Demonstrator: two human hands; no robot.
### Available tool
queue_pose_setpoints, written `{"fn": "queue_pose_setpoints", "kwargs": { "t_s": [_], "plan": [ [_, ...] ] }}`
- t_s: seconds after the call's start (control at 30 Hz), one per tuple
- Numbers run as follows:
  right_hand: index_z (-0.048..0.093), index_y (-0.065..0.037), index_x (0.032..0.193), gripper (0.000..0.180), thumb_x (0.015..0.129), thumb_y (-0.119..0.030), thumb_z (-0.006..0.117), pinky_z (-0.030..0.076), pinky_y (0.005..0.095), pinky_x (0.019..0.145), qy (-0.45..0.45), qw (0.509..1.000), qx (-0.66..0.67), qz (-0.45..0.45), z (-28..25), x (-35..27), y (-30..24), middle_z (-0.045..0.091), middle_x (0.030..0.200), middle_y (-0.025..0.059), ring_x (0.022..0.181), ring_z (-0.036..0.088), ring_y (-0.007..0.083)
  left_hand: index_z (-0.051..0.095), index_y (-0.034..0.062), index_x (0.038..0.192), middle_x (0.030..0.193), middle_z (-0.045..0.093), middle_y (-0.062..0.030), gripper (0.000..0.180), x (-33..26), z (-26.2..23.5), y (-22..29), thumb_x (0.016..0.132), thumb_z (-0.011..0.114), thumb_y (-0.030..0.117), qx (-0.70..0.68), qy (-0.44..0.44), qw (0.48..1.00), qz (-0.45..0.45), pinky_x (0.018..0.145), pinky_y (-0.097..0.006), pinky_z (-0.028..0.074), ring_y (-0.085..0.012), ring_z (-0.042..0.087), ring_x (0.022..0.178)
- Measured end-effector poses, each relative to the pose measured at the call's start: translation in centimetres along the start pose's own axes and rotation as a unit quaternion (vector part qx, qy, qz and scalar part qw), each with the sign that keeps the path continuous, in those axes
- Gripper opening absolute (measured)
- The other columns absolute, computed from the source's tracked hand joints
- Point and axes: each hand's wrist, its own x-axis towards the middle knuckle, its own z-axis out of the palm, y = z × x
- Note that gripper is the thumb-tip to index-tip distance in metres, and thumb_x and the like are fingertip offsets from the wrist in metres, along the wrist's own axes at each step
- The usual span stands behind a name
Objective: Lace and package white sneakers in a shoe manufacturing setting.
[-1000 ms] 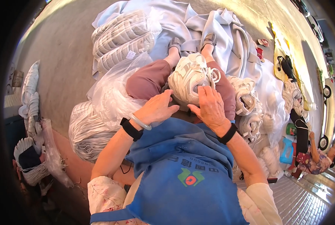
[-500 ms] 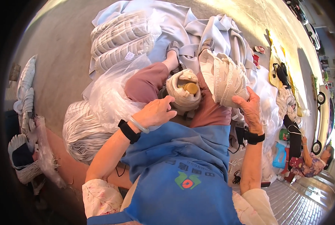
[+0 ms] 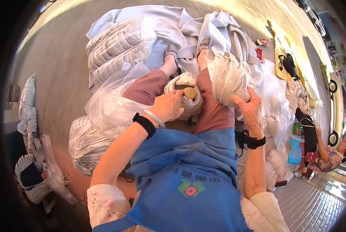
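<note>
Between my knees sits a cream shoe upper (image 3: 194,107), its opening facing up, with a round mustard-coloured knob (image 3: 188,92) inside it. My left hand (image 3: 167,106) is closed at the upper's left rim, fingertips beside the knob; the exact grip is partly hidden. At my right thigh, my right hand (image 3: 251,110) pinches the near end of a cream shoe upper (image 3: 230,79) with openwork sides. It looks like several uppers nested together, and their far end rests over my leg.
Bundled shoe uppers in clear plastic (image 3: 117,48) lie on a pale cloth (image 3: 163,27) ahead. A bundle of whitish laces (image 3: 88,149) is at my left, and more wrapped uppers (image 3: 27,102) lie farther left. At far right another person (image 3: 331,156) sits near a blue plastic container (image 3: 294,150).
My left hand has moved forward and right onto the rim of the upper between my knees. My right hand still holds its uppers, slightly shifted as the view moved.
</note>
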Motion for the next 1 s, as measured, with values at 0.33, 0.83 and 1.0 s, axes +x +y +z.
{"fn": "queue_pose_setpoints", "kwargs": {
  "t_s": [0.33, 0.83, 1.0],
  "plan": [
    [0.059, 0.005, 0.105, 0.049, 0.068, -0.022, 0.077, 0.045, 0.0399, 0.085, -0.082, 0.982, -0.087, -0.145, 5.2, -2.5, -0.6, 0.063, 0.099, 0.0222, 0.097, 0.058, 0.0378, 0.056, 0.0066, 0.113, 0.109, 0.058, -0.0164, 0.04, 1.2, 0.9, -0.2, 0.075, 0.066, 0.016, 0.063, 0.057, 0.995, 0.055, 0.069, -0.043, 0.053, -0.0341, 0.064, 0.081],
    [0.056, 0.007, 0.119, 0.052, 0.077, -0.017, 0.076, 0.049, 0.027, 0.083, 0.049, 0.949, 0.308, 0.053, -2.4, -2.1, 1.2, 0.065, 0.108, 0.01, 0.092, 0.062, 0.0139, 0.051, 0.0024, 0.104, 0.115, 0.05, -0.0198, 0.042, -0.4, 2.3, 0.6, 0.07, 0.073, 0.013, 0.122, -0.01, 0.992, 0.043, 0.066, -0.044, 0.052, -0.0363, 0.064, 0.083],
    [0.057, 0.004, 0.118, 0.046, 0.079, -0.013, 0.074, 0.049, 0.0267, 0.084, 0.056, 0.943, 0.324, 0.049, -2.5, -2.2, 1.8, 0.064, 0.107, 0.0075, 0.093, 0.06, 0.0117, 0.052, 0.0034, 0.102, 0.116, 0.05, -0.0186, 0.04, -0.1, 2.5, -0.4, 0.071, 0.074, 0.014, 0.155, 0.001, 0.985, 0.072, 0.064, -0.044, 0.053, -0.0357, 0.064, 0.079]
  ]
}}
